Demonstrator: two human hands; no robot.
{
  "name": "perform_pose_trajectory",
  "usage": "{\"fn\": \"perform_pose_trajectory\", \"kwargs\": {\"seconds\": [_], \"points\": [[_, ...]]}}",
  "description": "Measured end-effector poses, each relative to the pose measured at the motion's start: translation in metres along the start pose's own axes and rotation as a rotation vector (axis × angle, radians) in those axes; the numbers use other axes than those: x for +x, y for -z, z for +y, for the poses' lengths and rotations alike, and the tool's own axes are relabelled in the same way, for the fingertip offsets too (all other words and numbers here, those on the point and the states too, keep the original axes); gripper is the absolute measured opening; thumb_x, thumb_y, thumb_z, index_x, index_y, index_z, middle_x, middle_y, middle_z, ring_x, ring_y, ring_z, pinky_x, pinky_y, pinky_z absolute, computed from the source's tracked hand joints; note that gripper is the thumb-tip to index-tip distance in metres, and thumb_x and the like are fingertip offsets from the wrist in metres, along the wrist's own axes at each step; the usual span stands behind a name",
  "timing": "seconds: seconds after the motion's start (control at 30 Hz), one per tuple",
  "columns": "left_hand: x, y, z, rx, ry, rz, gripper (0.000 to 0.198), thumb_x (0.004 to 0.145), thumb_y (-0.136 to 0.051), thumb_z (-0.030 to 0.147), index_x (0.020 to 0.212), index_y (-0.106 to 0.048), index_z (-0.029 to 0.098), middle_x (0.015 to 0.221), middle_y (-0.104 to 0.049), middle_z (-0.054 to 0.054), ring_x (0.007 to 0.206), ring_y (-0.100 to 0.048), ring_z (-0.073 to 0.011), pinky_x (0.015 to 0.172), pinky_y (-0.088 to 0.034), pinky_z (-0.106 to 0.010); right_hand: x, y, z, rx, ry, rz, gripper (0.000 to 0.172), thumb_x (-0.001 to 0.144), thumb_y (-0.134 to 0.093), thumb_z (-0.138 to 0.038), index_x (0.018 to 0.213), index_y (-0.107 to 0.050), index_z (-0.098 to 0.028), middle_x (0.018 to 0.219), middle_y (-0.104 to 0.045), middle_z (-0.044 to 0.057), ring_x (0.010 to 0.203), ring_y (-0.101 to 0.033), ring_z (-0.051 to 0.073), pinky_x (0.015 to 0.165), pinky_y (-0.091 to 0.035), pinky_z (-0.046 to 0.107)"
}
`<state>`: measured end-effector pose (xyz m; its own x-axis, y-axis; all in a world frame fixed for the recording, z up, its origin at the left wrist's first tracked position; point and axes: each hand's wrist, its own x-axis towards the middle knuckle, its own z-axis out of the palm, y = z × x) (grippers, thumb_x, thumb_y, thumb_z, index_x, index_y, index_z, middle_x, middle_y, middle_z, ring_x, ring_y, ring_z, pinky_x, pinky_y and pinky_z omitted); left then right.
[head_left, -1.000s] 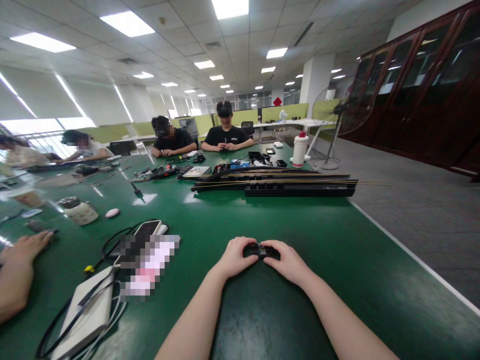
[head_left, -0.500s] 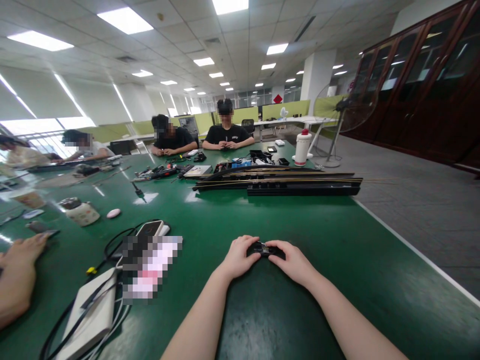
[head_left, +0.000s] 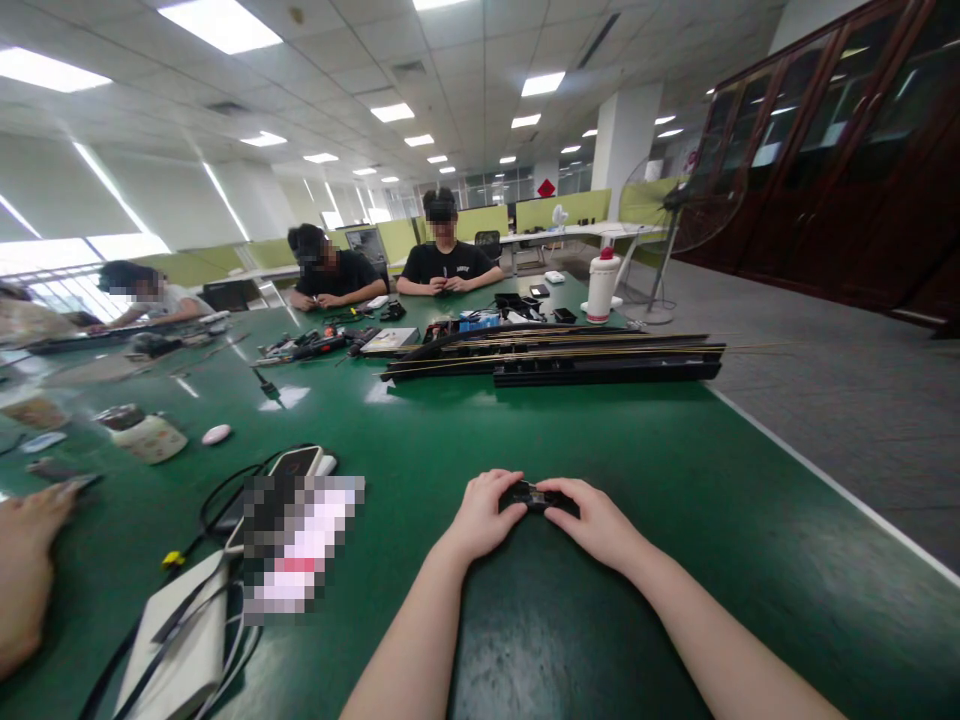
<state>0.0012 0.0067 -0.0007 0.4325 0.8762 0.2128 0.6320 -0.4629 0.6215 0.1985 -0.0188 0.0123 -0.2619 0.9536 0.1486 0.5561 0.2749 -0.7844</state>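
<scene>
Black part (head_left: 535,497) sits between the two hands, left hand (head_left: 484,515) pinching one end, right hand (head_left: 600,522) pinching the other. Green table (head_left: 540,640) below, can't tell if it's touching. Past the hands, black rails (head_left: 607,373); off the left hand's outer side, a phone (head_left: 300,462).

A small black component (head_left: 535,498), partly hidden, is held crosswise over the green table (head_left: 637,430), well inside its right edge.
</scene>
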Motion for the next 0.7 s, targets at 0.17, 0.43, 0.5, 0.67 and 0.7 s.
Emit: {"fn": "perform_pose_trajectory", "kwargs": {"seconds": [0.17,0.43,0.5,0.67,0.7], "points": [[-0.0002,-0.0008,-0.0005,-0.006,0.019,0.004,0.040,0.078,-0.059,0.023,0.118,-0.056,0.023,0.116,-0.058,-0.006,0.108,-0.051,-0.0241,0.096,-0.038,-0.040,0.0006,0.0000,0.0018,0.005,-0.008,0.001,0.030,0.076,-0.057,-0.021,0.105,-0.063,-0.022,0.110,-0.066,0.005,0.104,-0.058,0.022,0.095,-0.041,0.039],[0.0011,-0.0046,-0.0046,0.015,0.038,-0.002,0.045,0.079,-0.058,0.023,0.123,-0.050,0.024,0.119,-0.056,-0.006,0.110,-0.049,-0.0242,0.099,-0.035,-0.041,0.0016,0.0000,0.0016,0.002,0.002,0.008,0.029,0.076,-0.057,-0.021,0.104,-0.063,-0.023,0.109,-0.066,0.005,0.104,-0.058,0.022,0.095,-0.042,0.040],[0.0015,-0.0051,-0.0048,0.022,0.031,0.000,0.043,0.078,-0.059,0.023,0.121,-0.052,0.024,0.118,-0.056,-0.006,0.110,-0.049,-0.0241,0.098,-0.035,-0.041,0.0016,-0.0002,0.0012,0.003,-0.005,0.013,0.029,0.076,-0.056,-0.021,0.104,-0.063,-0.023,0.109,-0.066,0.006,0.104,-0.058,0.022,0.095,-0.041,0.040],[0.0039,-0.0046,-0.0041,0.035,0.042,0.007,0.037,0.077,-0.059,0.025,0.114,-0.057,0.024,0.115,-0.056,-0.006,0.107,-0.050,-0.0240,0.096,-0.038,-0.040,0.0028,0.0003,0.0014,-0.002,-0.009,0.010,0.029,0.077,-0.055,-0.023,0.105,-0.062,-0.025,0.108,-0.066,0.005,0.103,-0.059,0.022,0.093,-0.042,0.039],[0.0048,-0.0039,-0.0036,0.041,0.047,-0.002,0.037,0.077,-0.059,0.025,0.114,-0.057,0.024,0.114,-0.056,-0.006,0.107,-0.050,-0.0239,0.096,-0.038,-0.039,0.0031,0.0005,0.0016,-0.006,-0.009,0.007,0.029,0.077,-0.055,-0.023,0.105,-0.062,-0.025,0.107,-0.066,0.005,0.102,-0.059,0.022,0.093,-0.043,0.039]]}}
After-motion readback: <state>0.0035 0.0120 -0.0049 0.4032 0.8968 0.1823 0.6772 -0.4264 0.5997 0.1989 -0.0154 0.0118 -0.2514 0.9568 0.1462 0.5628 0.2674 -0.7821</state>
